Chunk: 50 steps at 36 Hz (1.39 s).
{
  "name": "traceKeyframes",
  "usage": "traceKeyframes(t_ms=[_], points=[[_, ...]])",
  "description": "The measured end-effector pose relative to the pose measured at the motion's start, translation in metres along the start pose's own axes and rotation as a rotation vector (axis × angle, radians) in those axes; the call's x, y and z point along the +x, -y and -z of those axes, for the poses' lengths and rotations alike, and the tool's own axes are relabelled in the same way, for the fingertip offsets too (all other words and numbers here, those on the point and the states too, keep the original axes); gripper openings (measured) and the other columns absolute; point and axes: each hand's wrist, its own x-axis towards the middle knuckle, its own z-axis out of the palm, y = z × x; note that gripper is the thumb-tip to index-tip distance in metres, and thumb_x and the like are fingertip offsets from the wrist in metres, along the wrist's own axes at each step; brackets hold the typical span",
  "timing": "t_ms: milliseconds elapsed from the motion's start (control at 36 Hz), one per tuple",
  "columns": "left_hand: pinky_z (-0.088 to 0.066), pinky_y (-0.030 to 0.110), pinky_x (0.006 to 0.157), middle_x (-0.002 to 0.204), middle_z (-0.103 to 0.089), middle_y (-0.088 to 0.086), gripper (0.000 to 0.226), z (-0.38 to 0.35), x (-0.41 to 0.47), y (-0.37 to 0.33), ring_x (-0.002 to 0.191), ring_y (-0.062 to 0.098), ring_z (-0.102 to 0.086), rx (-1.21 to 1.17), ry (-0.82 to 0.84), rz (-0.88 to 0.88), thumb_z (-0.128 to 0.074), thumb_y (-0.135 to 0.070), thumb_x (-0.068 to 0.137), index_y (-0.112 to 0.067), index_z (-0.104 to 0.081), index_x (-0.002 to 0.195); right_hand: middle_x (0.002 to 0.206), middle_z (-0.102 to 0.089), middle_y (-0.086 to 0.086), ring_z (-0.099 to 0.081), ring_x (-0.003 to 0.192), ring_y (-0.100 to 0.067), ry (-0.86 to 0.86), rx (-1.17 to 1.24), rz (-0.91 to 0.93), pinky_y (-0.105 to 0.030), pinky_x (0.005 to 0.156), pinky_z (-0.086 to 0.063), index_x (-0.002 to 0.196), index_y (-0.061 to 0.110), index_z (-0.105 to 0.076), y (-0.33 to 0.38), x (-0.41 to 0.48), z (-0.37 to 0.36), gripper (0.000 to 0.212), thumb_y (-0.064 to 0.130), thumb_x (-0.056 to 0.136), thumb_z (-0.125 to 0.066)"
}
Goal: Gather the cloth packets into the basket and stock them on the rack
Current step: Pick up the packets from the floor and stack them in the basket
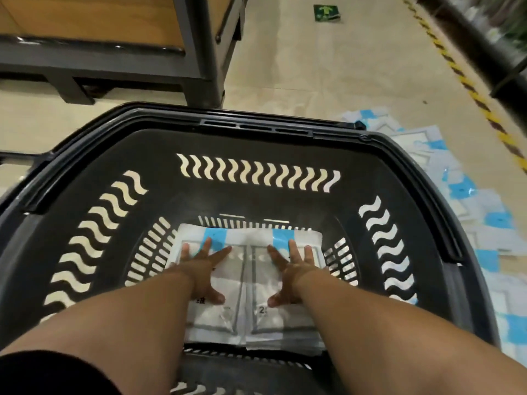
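Observation:
A black plastic basket (256, 143) with wavy slots fills the view. At its bottom lie cloth packets (245, 317), white and grey with blue bands, side by side in a flat stack. My left hand (204, 269) presses flat on the left packet with fingers spread. My right hand (292, 270) presses flat on the right packet the same way. Both forearms reach down into the basket. Many more cloth packets (467, 201) lie scattered on the floor to the right of the basket.
A grey metal rack (205, 47) with wooden shelves stands at the upper left, its post just behind the basket. A yellow-black striped line (462, 78) crosses the beige floor at the upper right beside a dark rail. A green floor sign (326, 13) lies far back.

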Motion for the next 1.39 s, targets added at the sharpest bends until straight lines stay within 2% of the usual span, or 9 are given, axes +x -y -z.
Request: traceKeyframes(t_ms=[278, 417, 500, 583, 667, 833, 1083, 1222, 1389], points=[[-0.007, 0.064, 0.119, 0.161, 0.03, -0.007, 0.119, -0.001, 0.007, 0.012, 0.147, 0.043, 0.023, 0.021, 0.011, 0.015, -0.082, -0.051, 0.074, -0.059, 0.011, 0.148, 0.152, 0.049, 0.004, 0.04, 0.142, -0.036, 0.011, -0.017, 0.0, -0.071, 0.116, -0.002, 0.141, 0.058, 0.033, -0.005, 0.005, -0.008, 0.12, 0.063, 0.082, -0.072], [-0.019, 0.053, 0.121, 0.167, 0.004, 0.004, 0.105, 0.022, 0.005, -0.002, 0.151, 0.037, -0.013, 0.073, -0.008, 0.045, -0.08, -0.04, 0.08, -0.043, -0.009, 0.157, 0.157, 0.042, 0.001, 0.029, 0.148, -0.039, 0.032, -0.138, -0.004, -0.07, 0.118, -0.008, 0.142, 0.055, 0.034, -0.003, 0.001, 0.004, 0.121, 0.07, 0.079, -0.069], [-0.03, 0.045, 0.118, 0.161, -0.03, 0.005, 0.085, 0.044, -0.009, -0.015, 0.14, 0.029, -0.04, 0.033, -0.006, 0.07, -0.077, -0.039, 0.083, -0.035, -0.03, 0.154, 0.163, 0.03, 0.0, 0.004, 0.154, -0.042, 0.05, -0.168, 0.012, -0.066, 0.119, -0.017, 0.149, 0.053, 0.024, 0.001, -0.003, 0.027, 0.116, 0.06, 0.084, -0.071], [-0.042, 0.037, 0.108, 0.142, -0.055, 0.006, 0.059, 0.07, -0.038, -0.033, 0.126, 0.027, -0.053, 0.104, -0.063, 0.077, -0.072, -0.041, 0.088, -0.02, -0.055, 0.14, 0.168, 0.014, -0.004, -0.018, 0.152, -0.04, -0.004, -0.181, 0.021, -0.058, 0.119, -0.026, 0.152, 0.048, 0.02, 0.006, -0.011, 0.056, 0.112, 0.051, 0.087, -0.071], [-0.048, 0.036, 0.097, 0.127, -0.064, 0.008, 0.048, 0.089, -0.062, -0.05, 0.113, 0.028, -0.059, 0.157, -0.25, 0.039, -0.069, -0.04, 0.089, -0.016, -0.062, 0.13, 0.163, -0.028, -0.012, -0.036, 0.144, -0.035, -0.14, -0.178, 0.113, -0.045, 0.116, -0.035, 0.162, 0.028, -0.009, 0.009, -0.042, 0.092, 0.089, 0.039, 0.094, -0.065], [-0.045, 0.046, 0.105, 0.143, -0.053, 0.008, 0.063, 0.117, -0.105, -0.068, 0.128, 0.031, -0.051, 0.031, -0.54, 0.06, -0.06, -0.055, 0.091, -0.025, -0.044, 0.145, 0.15, -0.045, -0.013, -0.045, 0.135, -0.035, -0.444, -0.218, 0.249, -0.044, 0.109, -0.042, 0.16, 0.024, -0.018, -0.002, -0.105, 0.141, 0.074, 0.029, 0.097, -0.058], [-0.043, 0.048, 0.106, 0.151, -0.042, 0.0, 0.064, 0.138, -0.165, -0.114, 0.136, 0.027, -0.042, 0.022, -0.861, 0.056, -0.051, -0.056, 0.095, -0.033, -0.033, 0.152, 0.151, -0.04, -0.006, -0.038, 0.138, -0.03, -0.779, -0.21, 0.362, -0.046, 0.108, -0.042, 0.156, 0.029, -0.026, -0.038, -0.18, 0.169, 0.067, 0.035, 0.095, -0.054], [-0.038, 0.045, 0.111, 0.163, -0.026, -0.005, 0.065, 0.139, -0.185, -0.158, 0.142, 0.025, -0.036, 0.061, -1.002, -0.131, -0.05, -0.055, 0.096, -0.037, -0.028, 0.154, 0.167, -0.014, -0.005, -0.022, 0.148, -0.028, -0.93, -0.208, 0.32, -0.045, 0.114, -0.035, 0.158, 0.032, -0.019, -0.081, -0.218, 0.178, 0.07, 0.042, 0.097, -0.052], [-0.035, 0.045, 0.114, 0.164, -0.023, -0.001, 0.07, 0.15, -0.188, -0.231, 0.144, 0.026, -0.033, 0.113, -1.048, -0.233, -0.048, -0.058, 0.095, -0.033, -0.025, 0.156, 0.169, 0.001, -0.005, -0.013, 0.152, -0.03, -0.997, -0.248, 0.117, -0.045, 0.116, -0.031, 0.16, 0.034, -0.007, -0.168, -0.256, 0.182, 0.073, 0.049, 0.1, -0.046]])
